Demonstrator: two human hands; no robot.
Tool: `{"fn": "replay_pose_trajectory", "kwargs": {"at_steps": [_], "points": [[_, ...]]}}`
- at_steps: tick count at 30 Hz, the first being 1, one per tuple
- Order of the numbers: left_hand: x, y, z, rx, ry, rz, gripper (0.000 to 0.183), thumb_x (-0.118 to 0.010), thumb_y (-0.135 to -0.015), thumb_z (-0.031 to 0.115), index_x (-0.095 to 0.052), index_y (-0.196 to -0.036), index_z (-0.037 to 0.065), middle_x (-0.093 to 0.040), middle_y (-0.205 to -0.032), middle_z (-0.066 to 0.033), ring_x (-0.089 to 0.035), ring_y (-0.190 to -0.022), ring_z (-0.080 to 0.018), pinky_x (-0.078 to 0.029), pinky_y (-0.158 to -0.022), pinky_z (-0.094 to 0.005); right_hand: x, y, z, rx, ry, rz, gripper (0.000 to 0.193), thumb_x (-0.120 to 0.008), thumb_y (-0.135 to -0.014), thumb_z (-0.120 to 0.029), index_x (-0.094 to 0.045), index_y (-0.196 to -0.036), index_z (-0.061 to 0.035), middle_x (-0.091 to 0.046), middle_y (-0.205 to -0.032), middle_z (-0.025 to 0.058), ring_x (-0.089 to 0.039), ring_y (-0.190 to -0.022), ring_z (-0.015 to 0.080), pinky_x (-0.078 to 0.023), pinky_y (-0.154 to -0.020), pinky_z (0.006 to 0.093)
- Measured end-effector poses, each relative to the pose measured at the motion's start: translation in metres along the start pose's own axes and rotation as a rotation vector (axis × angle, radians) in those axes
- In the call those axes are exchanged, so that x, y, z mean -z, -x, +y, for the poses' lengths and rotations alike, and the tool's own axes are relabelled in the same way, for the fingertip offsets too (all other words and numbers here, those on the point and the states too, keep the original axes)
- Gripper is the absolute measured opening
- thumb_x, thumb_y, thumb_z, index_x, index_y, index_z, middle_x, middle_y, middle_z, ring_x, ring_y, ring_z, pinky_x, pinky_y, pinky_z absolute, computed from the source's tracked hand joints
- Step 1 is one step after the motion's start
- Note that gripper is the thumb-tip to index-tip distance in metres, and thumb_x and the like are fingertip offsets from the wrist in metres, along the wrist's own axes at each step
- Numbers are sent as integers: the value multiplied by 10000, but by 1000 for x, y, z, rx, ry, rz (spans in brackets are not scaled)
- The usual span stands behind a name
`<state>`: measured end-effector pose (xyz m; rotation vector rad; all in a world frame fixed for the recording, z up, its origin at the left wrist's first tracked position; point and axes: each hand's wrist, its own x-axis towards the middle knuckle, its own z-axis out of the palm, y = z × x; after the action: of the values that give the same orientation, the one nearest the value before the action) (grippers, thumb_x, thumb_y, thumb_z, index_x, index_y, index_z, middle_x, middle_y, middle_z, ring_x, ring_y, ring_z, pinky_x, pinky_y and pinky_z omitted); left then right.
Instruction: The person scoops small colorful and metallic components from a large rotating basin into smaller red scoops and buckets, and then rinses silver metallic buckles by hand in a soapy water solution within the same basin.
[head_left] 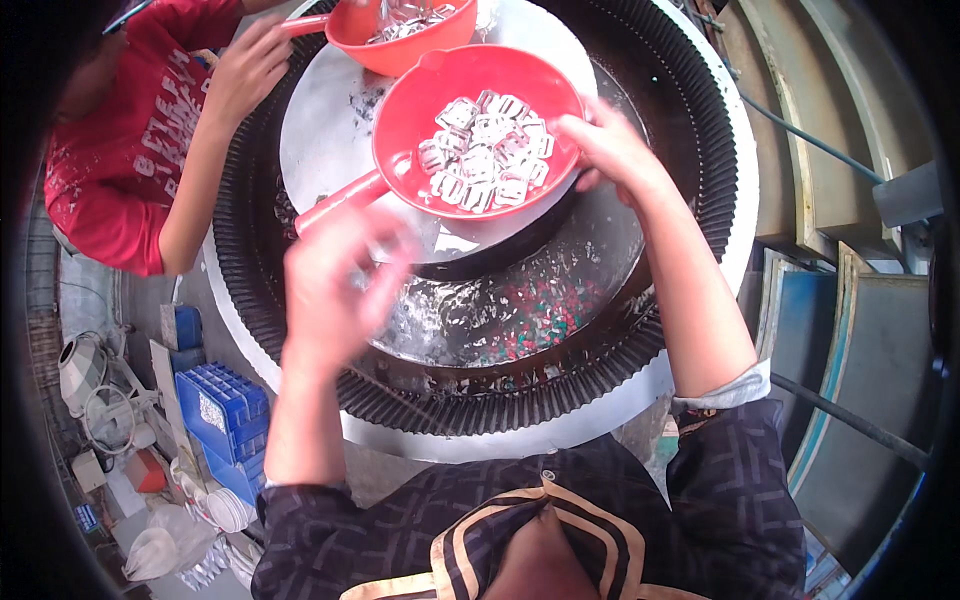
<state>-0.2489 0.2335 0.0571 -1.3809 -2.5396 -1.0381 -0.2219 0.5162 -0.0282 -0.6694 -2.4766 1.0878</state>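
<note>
A red plastic dipper (408,118) with a straight handle holds a heap of small silvery metal pieces (480,160), rectangular and buckle-like. My right hand (618,150) grips its right rim, thumb at the edge and fingers partly hidden below. Close to the dipper's handle is my left hand (340,270), smeared by motion; whether its fingers close on the handle is unclear. Beneath the dipper lies a round pale platform (320,130) in the middle of a large circular machine bowl.
A ribbed dark wall (430,405) rings the bowl, with wet red, green and white bits (550,315) in its trough. At upper left, a person in red (130,170) holds another red dipper (400,55) of metal pieces. Blue crates (225,405) stand lower left; panels (860,350) stand right.
</note>
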Motion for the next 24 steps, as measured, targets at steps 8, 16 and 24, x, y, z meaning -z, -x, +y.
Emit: {"fn": "replay_pose_trajectory", "kwargs": {"at_steps": [8,16,24], "points": [[-196,146,-92,966,240,-1073,788,-635,-822,371,-219,-1383,6,-497,-1253,-257,-554,-1097,-330,-434,-935,-373,112,62,11,-550,-680,-132,280,-502,-761,-33,-532,-1031,35,-608,-839,92,-624,-669,184,-540,-545,295],[-354,102,-49,1436,-1,-742,990,-695,-689,535,-221,-1370,-6,-348,-1368,-251,-442,-1204,-387,-373,-1007,-414,253,190,66,-700,-470,321,373,-506,-752,-29,-513,-1118,42,-606,-971,96,-598,-829,159,-480,-745,261],[-422,-71,0,1183,1100,-160,766,-669,-743,173,-257,-1382,75,-491,-1240,-208,-523,-1098,-336,-520,-816,-414,333,298,102,-758,-575,561,407,-533,-776,-30,-459,-1165,65,-593,-1035,146,-631,-868,219,-552,-683,328]]}}
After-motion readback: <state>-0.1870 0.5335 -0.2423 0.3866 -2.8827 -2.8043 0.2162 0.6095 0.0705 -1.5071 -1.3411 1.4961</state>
